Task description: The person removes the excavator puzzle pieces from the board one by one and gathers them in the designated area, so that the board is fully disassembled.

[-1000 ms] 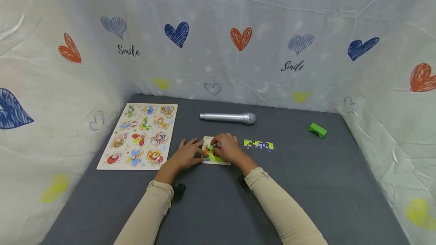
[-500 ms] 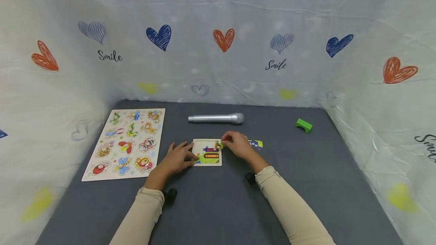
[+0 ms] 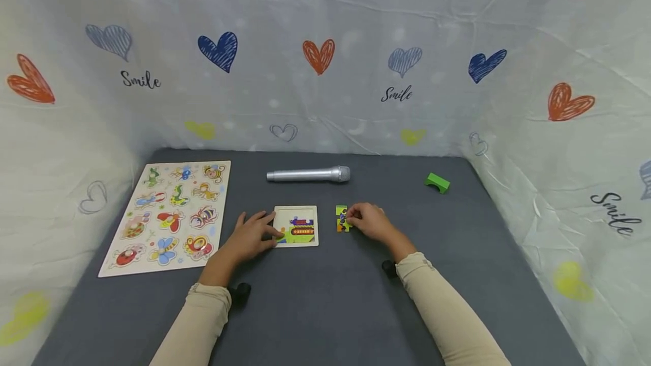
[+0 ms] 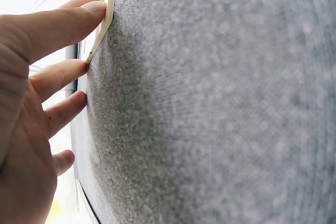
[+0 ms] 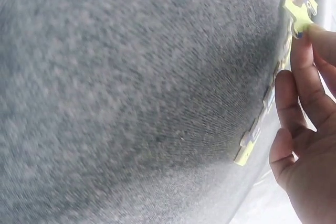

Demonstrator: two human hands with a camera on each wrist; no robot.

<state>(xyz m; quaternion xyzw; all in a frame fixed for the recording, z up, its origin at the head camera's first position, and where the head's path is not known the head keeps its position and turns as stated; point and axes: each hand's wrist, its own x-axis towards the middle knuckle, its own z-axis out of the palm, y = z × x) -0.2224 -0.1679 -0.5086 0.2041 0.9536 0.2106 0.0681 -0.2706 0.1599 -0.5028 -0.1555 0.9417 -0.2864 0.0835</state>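
A small square jigsaw tray [image 3: 296, 208] with a pale frame lies mid-table; joined pieces [image 3: 303, 231] showing a colourful vehicle fill its lower right part. My left hand [image 3: 250, 240] rests at the tray's left side, fingers spread. In the left wrist view its thumb [image 4: 79, 22] lies on the tray and a fingertip touches the edge. To the right of the tray, my right hand [image 3: 375, 223] pinches a yellow-green jigsaw piece [image 5: 299, 14] between thumb and index finger. Beneath and beside it lie more jigsaw pieces [image 5: 269, 98] in a row, mostly covered by that hand in the head view.
A silver microphone [image 3: 308, 175] lies behind the tray. On the left is a large insect-picture puzzle board [image 3: 152, 216]. A green arched block [image 3: 437, 182] sits at the back right. Heart-printed sheeting [image 3: 346, 100] encloses the back and sides of the grey table.
My right hand has lifted a piece out of the tray and carried it right, over the row of loose pieces. My left hand stays at the tray. The head view has turned right.
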